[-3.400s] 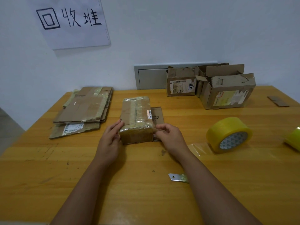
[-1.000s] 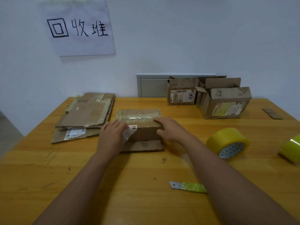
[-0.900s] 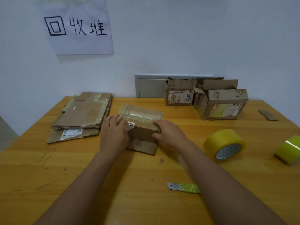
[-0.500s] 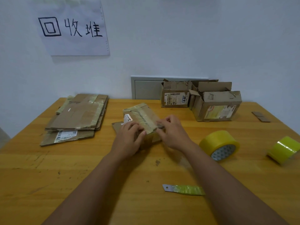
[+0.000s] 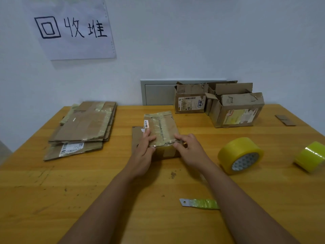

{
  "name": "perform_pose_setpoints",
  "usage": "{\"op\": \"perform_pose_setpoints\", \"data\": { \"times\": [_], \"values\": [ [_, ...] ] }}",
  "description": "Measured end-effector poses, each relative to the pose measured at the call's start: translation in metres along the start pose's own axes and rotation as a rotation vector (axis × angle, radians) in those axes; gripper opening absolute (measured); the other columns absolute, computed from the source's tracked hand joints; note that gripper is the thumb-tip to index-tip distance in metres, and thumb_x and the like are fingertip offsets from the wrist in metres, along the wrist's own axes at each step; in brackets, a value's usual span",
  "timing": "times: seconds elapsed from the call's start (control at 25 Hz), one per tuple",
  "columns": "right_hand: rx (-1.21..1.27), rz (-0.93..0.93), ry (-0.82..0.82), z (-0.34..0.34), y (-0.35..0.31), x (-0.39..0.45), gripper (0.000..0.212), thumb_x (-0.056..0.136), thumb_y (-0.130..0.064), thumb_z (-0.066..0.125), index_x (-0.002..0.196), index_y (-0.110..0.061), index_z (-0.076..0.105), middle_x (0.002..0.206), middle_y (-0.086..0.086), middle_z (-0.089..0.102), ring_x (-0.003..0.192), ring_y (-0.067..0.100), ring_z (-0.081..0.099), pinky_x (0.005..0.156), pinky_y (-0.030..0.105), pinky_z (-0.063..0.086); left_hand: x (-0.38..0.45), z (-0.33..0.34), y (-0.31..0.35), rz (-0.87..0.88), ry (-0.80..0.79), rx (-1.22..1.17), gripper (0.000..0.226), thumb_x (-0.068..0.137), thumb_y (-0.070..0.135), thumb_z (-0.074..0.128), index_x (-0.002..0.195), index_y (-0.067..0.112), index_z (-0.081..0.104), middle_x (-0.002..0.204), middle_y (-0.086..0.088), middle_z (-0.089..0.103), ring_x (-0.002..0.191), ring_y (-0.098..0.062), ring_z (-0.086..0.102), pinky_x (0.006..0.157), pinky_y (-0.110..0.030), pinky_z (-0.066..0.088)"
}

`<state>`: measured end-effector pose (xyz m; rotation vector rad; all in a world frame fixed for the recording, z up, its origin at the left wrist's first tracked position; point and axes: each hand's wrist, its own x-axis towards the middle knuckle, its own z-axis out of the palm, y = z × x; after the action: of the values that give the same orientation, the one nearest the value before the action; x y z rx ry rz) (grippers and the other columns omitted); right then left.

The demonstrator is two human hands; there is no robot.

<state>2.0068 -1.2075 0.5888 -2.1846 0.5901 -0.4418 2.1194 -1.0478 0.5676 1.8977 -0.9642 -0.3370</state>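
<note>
Right now, seen from your head camera, the taped box (image 5: 162, 129) sits on the wooden table (image 5: 52, 191) near its middle, straight ahead of you, with a loose cardboard flap (image 5: 135, 138) sticking out from under its left side. Your left hand (image 5: 142, 155) lies with fairly straight fingers flat on the box's near left top, pressing rather than clasping. Your right hand (image 5: 192, 152) has its fingers curled at the near right corner, thumb and forefinger pinching the top edge where the tape wrinkles. To the left of the box lies a stack of flattened cardboard (image 5: 84, 125); at the back right stand two open cartons (image 5: 190, 101), touching each other. A big yellow tape roll (image 5: 241, 155) stands near your right wrist, a smaller roll (image 5: 311, 156) farther right. A cutter blade wrapped in green tape (image 5: 198, 203) lies just beside your right forearm.
</note>
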Motion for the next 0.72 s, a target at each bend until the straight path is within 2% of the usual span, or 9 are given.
{"op": "perform_pose_setpoints", "data": {
  "times": [0.12, 0.2, 0.24, 0.32, 0.4, 0.52, 0.6, 0.72],
  "values": [
    [0.064, 0.026, 0.046, 0.004, 0.0, 0.004, 0.042, 0.097, -0.028, 0.057, 0.138, -0.021, 0.054, 0.11, -0.004, 0.046, 0.1, 0.007, 0.046, 0.089, 0.022, 0.039, 0.001, 0.006, 0.001, -0.002, 0.03, -0.024, 0.041, 0.105, 0.014, 0.037, 0.145, 0.019, 0.039, 0.159, 0.022, 0.013, 0.139, 0.013, 0.01, 0.114, -0.022, 0.015],
    [0.075, 0.027, 0.067, 0.006, 0.001, 0.004, 0.041, 0.097, -0.029, 0.057, 0.137, -0.021, 0.056, 0.11, -0.004, 0.047, 0.098, 0.007, 0.047, 0.087, 0.021, 0.039, 0.001, 0.004, -0.003, 0.014, 0.02, -0.022, 0.044, 0.105, 0.019, 0.038, 0.149, 0.018, 0.035, 0.151, 0.032, 0.015, 0.132, 0.024, 0.011, 0.116, -0.025, 0.018],
    [0.06, 0.024, 0.064, 0.005, 0.001, 0.005, 0.041, 0.098, -0.029, 0.056, 0.138, -0.021, 0.055, 0.11, -0.004, 0.047, 0.099, 0.008, 0.048, 0.087, 0.021, 0.039, 0.001, 0.003, -0.004, 0.021, 0.013, -0.006, 0.045, 0.105, 0.024, 0.039, 0.149, 0.019, 0.033, 0.151, 0.034, 0.015, 0.133, 0.023, 0.012, 0.117, -0.029, 0.019],
    [-0.027, 0.019, 0.013, 0.0, -0.002, 0.005, 0.043, 0.099, -0.033, 0.053, 0.141, -0.022, 0.052, 0.111, -0.005, 0.047, 0.102, 0.01, 0.048, 0.089, 0.024, 0.04, 0.003, 0.001, -0.002, 0.01, 0.006, 0.091, 0.051, 0.102, 0.04, 0.043, 0.149, 0.023, 0.032, 0.157, 0.024, 0.015, 0.139, 0.009, 0.016, 0.114, -0.033, 0.025],
    [-0.179, 0.003, -0.083, -0.012, -0.01, 0.004, 0.046, 0.101, -0.038, 0.048, 0.145, -0.025, 0.046, 0.12, -0.004, 0.048, 0.11, 0.015, 0.049, 0.092, 0.028, 0.04, 0.003, 0.004, 0.0, -0.015, 0.047, 0.282, 0.056, 0.099, 0.05, 0.045, 0.148, 0.025, 0.033, 0.161, 0.013, 0.017, 0.143, -0.005, 0.021, 0.111, -0.038, 0.033],
    [-0.456, -0.09, -0.142, -0.04, -0.024, -0.008, 0.049, 0.101, -0.041, 0.043, 0.149, -0.033, 0.035, 0.139, -0.002, 0.045, 0.126, 0.019, 0.045, 0.097, 0.033, 0.04, 0.005, 0.008, 0.001, 0.067, 0.135, 0.501, 0.044, 0.099, 0.045, 0.045, 0.14, 0.03, 0.047, 0.161, 0.001, 0.023, 0.144, -0.022, 0.026, 0.111, -0.046, 0.036],
    [-0.75, -0.157, -0.105, -0.066, -0.025, -0.018, 0.045, 0.101, -0.042, 0.043, 0.144, -0.03, 0.042, 0.14, 0.0, 0.048, 0.129, 0.021, 0.043, 0.103, 0.038, 0.037, 0.008, 0.011, 0.0, 0.116, 0.162, 0.565, 0.037, 0.101, 0.039, 0.044, 0.137, 0.034, 0.052, 0.158, -0.006, 0.03, 0.144, -0.028, 0.026, 0.115, -0.05, 0.03],
    [-1.17, -0.119, -0.171, -0.104, -0.014, -0.031, 0.039, 0.099, -0.045, 0.042, 0.127, -0.024, 0.059, 0.131, 0.003, 0.055, 0.13, 0.026, 0.041, 0.117, 0.05, 0.018, 0.009, 0.02, 0.006, 0.198, 0.211, 0.641, 0.033, 0.103, 0.028, 0.043, 0.133, 0.025, 0.056, 0.149, -0.005, 0.045, 0.144, -0.026, 0.028, 0.117, -0.046, 0.026]
  ]
}}
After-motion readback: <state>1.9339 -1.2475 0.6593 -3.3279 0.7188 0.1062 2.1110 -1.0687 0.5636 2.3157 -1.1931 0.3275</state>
